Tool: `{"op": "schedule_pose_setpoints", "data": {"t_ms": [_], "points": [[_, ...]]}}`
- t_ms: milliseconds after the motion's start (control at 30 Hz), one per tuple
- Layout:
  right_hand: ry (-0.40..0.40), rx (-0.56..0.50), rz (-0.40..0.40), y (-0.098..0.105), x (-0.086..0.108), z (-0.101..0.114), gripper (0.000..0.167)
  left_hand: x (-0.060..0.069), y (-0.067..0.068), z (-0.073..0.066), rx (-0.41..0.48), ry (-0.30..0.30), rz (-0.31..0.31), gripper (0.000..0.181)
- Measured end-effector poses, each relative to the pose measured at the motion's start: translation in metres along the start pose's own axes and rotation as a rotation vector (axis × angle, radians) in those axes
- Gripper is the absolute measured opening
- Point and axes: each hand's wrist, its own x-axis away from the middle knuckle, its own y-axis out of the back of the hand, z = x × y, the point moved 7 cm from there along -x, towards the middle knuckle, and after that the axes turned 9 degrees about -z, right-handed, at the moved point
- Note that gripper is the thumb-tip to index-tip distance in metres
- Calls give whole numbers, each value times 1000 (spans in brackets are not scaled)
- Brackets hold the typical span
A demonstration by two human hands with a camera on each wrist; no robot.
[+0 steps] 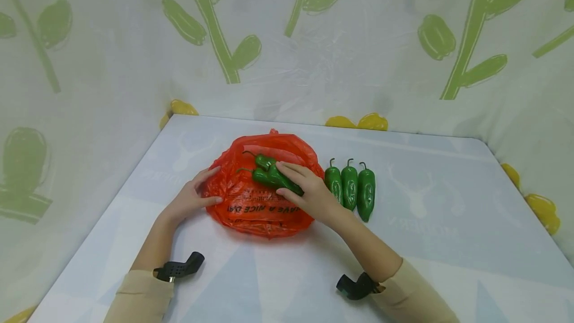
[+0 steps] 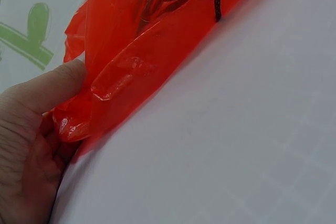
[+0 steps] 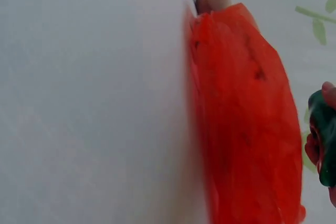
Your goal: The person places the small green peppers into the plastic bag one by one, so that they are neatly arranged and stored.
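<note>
White sheeting printed with green leaves [image 1: 372, 69] surrounds a pale worktop [image 1: 421, 258]. If the thin, crinkled red plastic bag [image 1: 264, 226] sags or its rim folds inward, a glossy green pepper with a curved stem [image 1: 283, 181] could snag or slip off the edge; a loose hold might also drop it. It lies under the fingers of the right hand [image 1: 314, 193], which grips it above the bag; a second green pepper [image 1: 264, 161] lies just beyond those fingertips, its support unclear. The left hand [image 1: 188, 202] pinches the bag's near-left side. Three more green peppers [image 1: 349, 186] lie right of the right hand.
</note>
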Motion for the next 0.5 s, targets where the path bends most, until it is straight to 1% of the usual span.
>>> {"op": "schedule_pose_setpoints", "data": {"t_ms": [100, 300, 400, 500], "points": [[12, 10, 31, -11, 1, 2, 59, -1, 0, 1, 5, -4, -1, 84], [57, 41, 54, -30, -2, 3, 57, -1, -1, 1, -2, -10, -2, 84], [42, 43, 76, -38, -4, 2, 57, -2, -1, 1, 7, -17, 0, 83], [4, 47, 120, -47, -6, 0, 57, -1, 0, -1, 6, -27, 3, 82]]}}
